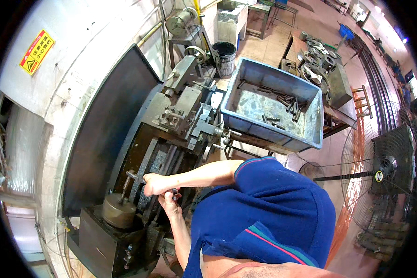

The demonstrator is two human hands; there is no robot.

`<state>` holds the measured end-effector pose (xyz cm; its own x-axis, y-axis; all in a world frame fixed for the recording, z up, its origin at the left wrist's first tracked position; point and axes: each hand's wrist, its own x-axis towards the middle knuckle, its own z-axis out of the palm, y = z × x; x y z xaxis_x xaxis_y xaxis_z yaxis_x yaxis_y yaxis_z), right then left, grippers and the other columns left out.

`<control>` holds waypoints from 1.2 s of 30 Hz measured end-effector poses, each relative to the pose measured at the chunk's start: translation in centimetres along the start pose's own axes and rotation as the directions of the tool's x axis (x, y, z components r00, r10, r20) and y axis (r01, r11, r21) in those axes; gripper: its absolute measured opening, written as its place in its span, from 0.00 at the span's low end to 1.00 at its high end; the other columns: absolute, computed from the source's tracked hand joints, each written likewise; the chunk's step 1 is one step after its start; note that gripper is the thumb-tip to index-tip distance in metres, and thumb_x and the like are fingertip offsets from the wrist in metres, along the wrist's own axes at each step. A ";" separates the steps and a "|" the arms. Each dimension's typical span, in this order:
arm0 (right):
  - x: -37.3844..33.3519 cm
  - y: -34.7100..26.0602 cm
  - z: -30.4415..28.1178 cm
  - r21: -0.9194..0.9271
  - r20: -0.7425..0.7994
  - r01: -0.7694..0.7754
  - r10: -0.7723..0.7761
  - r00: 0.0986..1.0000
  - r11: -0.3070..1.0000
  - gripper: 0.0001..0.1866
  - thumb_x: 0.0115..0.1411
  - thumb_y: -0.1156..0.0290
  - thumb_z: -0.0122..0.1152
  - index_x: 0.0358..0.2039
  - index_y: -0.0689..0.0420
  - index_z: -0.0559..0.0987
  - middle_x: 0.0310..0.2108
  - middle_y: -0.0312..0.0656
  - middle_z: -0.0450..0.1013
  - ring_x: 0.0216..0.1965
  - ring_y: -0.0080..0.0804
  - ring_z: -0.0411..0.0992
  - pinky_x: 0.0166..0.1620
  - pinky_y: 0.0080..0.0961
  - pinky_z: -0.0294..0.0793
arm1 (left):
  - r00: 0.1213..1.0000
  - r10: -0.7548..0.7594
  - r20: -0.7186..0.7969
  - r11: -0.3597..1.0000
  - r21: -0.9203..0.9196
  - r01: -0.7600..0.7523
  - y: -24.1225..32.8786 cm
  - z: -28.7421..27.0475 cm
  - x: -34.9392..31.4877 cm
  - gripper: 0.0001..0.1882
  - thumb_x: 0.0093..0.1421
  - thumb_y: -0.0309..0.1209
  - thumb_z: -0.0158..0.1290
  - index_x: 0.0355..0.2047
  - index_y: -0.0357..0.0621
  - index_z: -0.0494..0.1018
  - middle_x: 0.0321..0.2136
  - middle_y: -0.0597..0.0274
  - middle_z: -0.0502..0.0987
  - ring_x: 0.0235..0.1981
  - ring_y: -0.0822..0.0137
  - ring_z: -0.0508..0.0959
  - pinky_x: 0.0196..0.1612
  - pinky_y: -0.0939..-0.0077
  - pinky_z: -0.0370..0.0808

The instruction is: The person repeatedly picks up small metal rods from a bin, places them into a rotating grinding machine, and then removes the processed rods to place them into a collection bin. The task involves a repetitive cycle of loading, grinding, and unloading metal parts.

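Observation:
My right hand (155,184) is closed around the bar of a T-handled chuck key (135,176). The key's shank slants down to the round chuck (119,212) of a metal lathe (173,113). Just below the right hand, my left hand (170,204) is closed with its thumb raised. Something small and dark shows at its fingers, too small to make out. Under both hands run the lathe's bed rails, with metal chips beside them.
A blue plastic bin (273,134) with several short metal rods stands beyond the lathe. A dark splash guard (109,125) rises on the left. A black bucket (225,59), a table of metal parts (340,85) and a large fan (384,169) stand around.

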<state>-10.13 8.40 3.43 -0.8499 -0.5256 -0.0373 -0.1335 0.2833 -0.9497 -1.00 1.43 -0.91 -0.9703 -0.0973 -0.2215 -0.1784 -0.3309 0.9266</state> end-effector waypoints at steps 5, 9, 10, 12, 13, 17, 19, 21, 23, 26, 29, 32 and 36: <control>2.2 2.2 2.9 -0.220 0.193 0.340 -0.300 0.934 0.914 0.10 0.33 0.69 0.54 0.10 0.58 0.63 0.19 0.45 0.62 0.25 0.39 0.63 0.28 0.30 0.63 | 0.999 0.028 -0.035 1.000 0.012 -0.027 0.1 -1.7 -0.7 0.23 0.45 0.42 0.57 0.37 0.42 0.66 0.26 0.64 0.74 0.24 0.70 0.76 0.19 0.81 0.74; 1.3 2.3 2.2 0.010 0.019 0.010 -0.010 1.000 1.000 0.13 0.35 0.65 0.54 0.13 0.59 0.63 0.19 0.44 0.60 0.24 0.38 0.62 0.28 0.30 0.63 | 0.999 0.034 0.015 0.999 0.027 -0.035 0.3 -1.3 0.0 0.26 0.44 0.42 0.59 0.39 0.42 0.65 0.27 0.63 0.74 0.25 0.70 0.76 0.20 0.81 0.74; 1.2 2.3 2.0 0.052 -0.028 -0.027 0.029 0.999 0.998 0.13 0.36 0.64 0.55 0.14 0.59 0.64 0.18 0.43 0.60 0.23 0.38 0.62 0.28 0.30 0.63 | 0.999 0.026 0.027 0.999 0.021 -0.026 0.4 -1.1 0.2 0.24 0.43 0.41 0.59 0.36 0.41 0.66 0.26 0.63 0.74 0.24 0.71 0.75 0.20 0.81 0.74; 0.9 2.6 1.2 0.125 -0.127 -0.075 0.091 0.988 0.989 0.15 0.37 0.62 0.55 0.16 0.59 0.64 0.18 0.43 0.59 0.22 0.37 0.61 0.27 0.30 0.63 | 0.998 0.001 0.058 1.000 -0.005 0.000 1.0 0.6 0.5 0.21 0.41 0.39 0.60 0.32 0.40 0.67 0.23 0.63 0.74 0.24 0.71 0.75 0.20 0.81 0.72; 0.7 2.7 0.8 0.160 -0.174 -0.082 0.110 0.979 0.984 0.16 0.38 0.61 0.55 0.16 0.59 0.64 0.18 0.42 0.58 0.22 0.37 0.61 0.27 0.30 0.63 | 0.995 -0.012 0.098 1.000 0.002 0.012 0.9 1.0 0.8 0.20 0.41 0.38 0.60 0.31 0.40 0.67 0.23 0.62 0.74 0.24 0.71 0.75 0.20 0.81 0.71; -1.2 0.1 -1.4 0.167 -0.263 -0.053 0.096 0.960 0.985 0.15 0.37 0.66 0.55 0.21 0.65 0.67 0.20 0.47 0.64 0.27 0.40 0.66 0.30 0.31 0.66 | 0.982 -0.043 0.183 0.998 0.062 0.032 0.4 1.1 1.2 0.21 0.42 0.39 0.60 0.31 0.39 0.68 0.22 0.64 0.73 0.24 0.70 0.74 0.22 0.81 0.70; -3.1 -0.2 -2.2 0.424 -0.208 -0.129 0.235 0.950 0.896 0.10 0.37 0.74 0.53 0.24 0.62 0.67 0.20 0.39 0.64 0.25 0.29 0.64 0.28 0.27 0.65 | 0.972 -0.001 0.236 0.996 0.089 -0.021 -0.7 0.8 1.4 0.25 0.40 0.32 0.61 0.37 0.36 0.66 0.28 0.63 0.72 0.28 0.73 0.73 0.27 0.82 0.70; -5.3 0.5 -3.0 0.471 -0.269 -0.043 0.190 0.944 0.881 0.10 0.37 0.77 0.52 0.25 0.59 0.66 0.20 0.35 0.63 0.24 0.23 0.61 0.26 0.23 0.64 | 0.953 0.055 0.296 0.954 0.268 -0.138 -0.8 1.9 0.9 0.31 0.37 0.28 0.62 0.43 0.32 0.63 0.34 0.61 0.70 0.33 0.72 0.71 0.35 0.80 0.69; -8.2 0.1 -3.8 0.493 -0.284 -0.017 0.180 0.942 0.870 0.13 0.36 0.77 0.52 0.28 0.58 0.67 0.21 0.36 0.65 0.26 0.21 0.63 0.28 0.22 0.65 | 0.931 0.134 0.340 0.869 0.411 -0.275 -0.7 2.6 -0.4 0.34 0.37 0.31 0.63 0.44 0.32 0.62 0.35 0.59 0.71 0.35 0.68 0.72 0.38 0.77 0.69; -12.7 -2.6 -5.4 0.111 -0.298 -0.295 0.315 0.901 0.949 0.19 0.38 0.76 0.53 0.35 0.58 0.68 0.24 0.41 0.68 0.30 0.22 0.68 0.30 0.23 0.68 | 0.902 0.201 0.382 0.713 0.575 -0.402 -0.5 3.7 -1.8 0.42 0.31 0.38 0.64 0.48 0.37 0.62 0.41 0.49 0.71 0.42 0.55 0.73 0.44 0.67 0.68; -14.6 -1.4 -4.9 0.545 -0.354 -0.158 0.396 0.847 0.824 0.15 0.40 0.79 0.50 0.34 0.58 0.69 0.22 0.38 0.68 0.24 0.24 0.67 0.26 0.24 0.67 | 0.933 0.020 0.359 0.561 0.769 -0.308 1.3 6.4 -4.2 0.44 0.28 0.41 0.64 0.48 0.37 0.61 0.40 0.49 0.70 0.41 0.53 0.72 0.43 0.65 0.69; -15.8 -0.6 -4.8 0.754 -0.393 0.019 0.427 0.814 0.656 0.12 0.41 0.81 0.48 0.30 0.59 0.71 0.21 0.34 0.66 0.23 0.23 0.65 0.26 0.22 0.65 | 0.936 0.028 0.352 0.480 0.816 -0.321 1.5 8.2 -5.9 0.45 0.27 0.42 0.64 0.47 0.37 0.61 0.38 0.50 0.70 0.39 0.53 0.73 0.42 0.64 0.69; -17.0 1.2 -6.5 0.717 -0.518 0.166 0.358 0.777 0.677 0.10 0.40 0.81 0.49 0.26 0.58 0.73 0.19 0.32 0.65 0.19 0.20 0.61 0.23 0.18 0.61 | 0.931 0.084 0.354 0.373 0.856 -0.359 3.8 11.7 -8.0 0.42 0.29 0.39 0.64 0.47 0.39 0.62 0.36 0.53 0.70 0.36 0.55 0.73 0.40 0.65 0.70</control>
<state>0.81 22.89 4.91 -0.9722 0.1083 -0.2075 0.1336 -0.4709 -0.8720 4.13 11.95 7.97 -0.9766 0.2141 -0.0214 0.1416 0.7145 0.6852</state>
